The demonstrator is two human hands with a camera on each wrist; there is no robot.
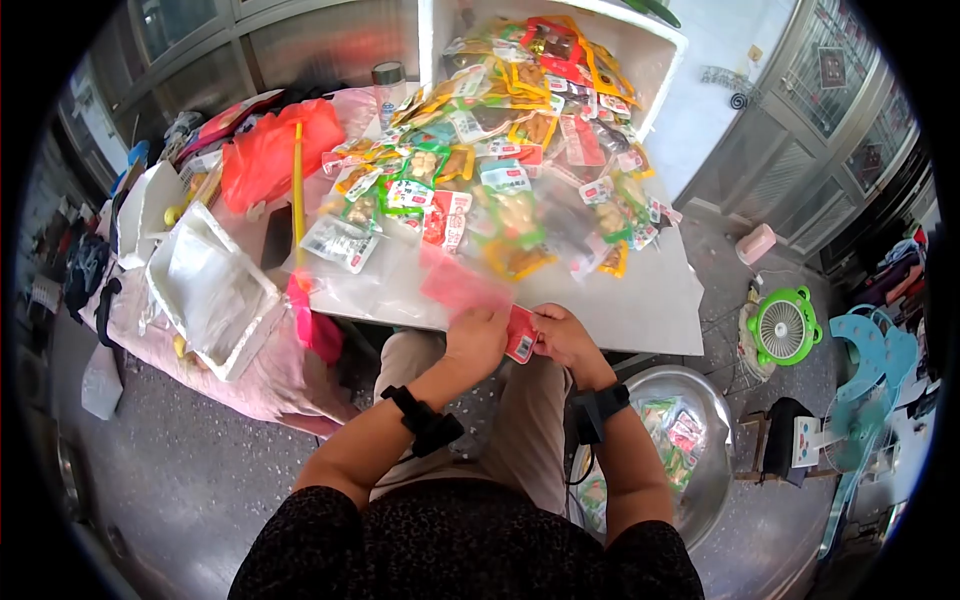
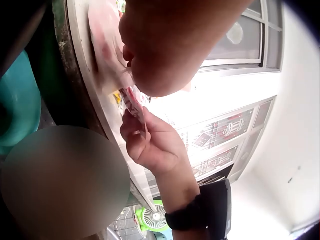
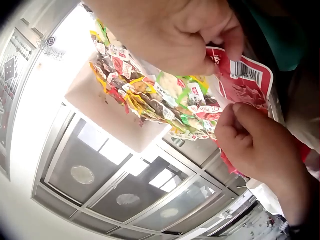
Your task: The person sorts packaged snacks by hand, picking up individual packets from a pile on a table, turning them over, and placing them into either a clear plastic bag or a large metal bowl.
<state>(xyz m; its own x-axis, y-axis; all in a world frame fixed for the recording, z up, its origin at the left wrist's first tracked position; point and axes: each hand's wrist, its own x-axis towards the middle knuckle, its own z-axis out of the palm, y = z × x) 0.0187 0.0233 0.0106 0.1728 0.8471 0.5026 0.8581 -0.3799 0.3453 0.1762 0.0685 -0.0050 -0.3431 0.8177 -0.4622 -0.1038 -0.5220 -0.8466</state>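
Note:
A small red food packet (image 1: 521, 334) with a white barcode label is held between both hands, over the table's front edge. My right hand (image 1: 566, 336) pinches its right edge, thumb and fingers at the rim. On the packet's left side my left hand (image 1: 478, 338) grips with curled fingers. A blurred, pinkish see-through plastic sheet or bag (image 1: 462, 285) spreads over the table just beyond the left hand. The right wrist view shows the barcode side of the packet (image 3: 244, 80); in the left wrist view it appears nearly edge-on.
A heap of colourful food packets (image 1: 520, 130) spills from a white foam box (image 1: 655, 75) onto the table (image 1: 640, 300). White foam trays (image 1: 215, 290) and a red plastic bag (image 1: 280, 155) lie left. A metal basin (image 1: 715, 480) with packets stands lower right, near a green fan (image 1: 785, 327).

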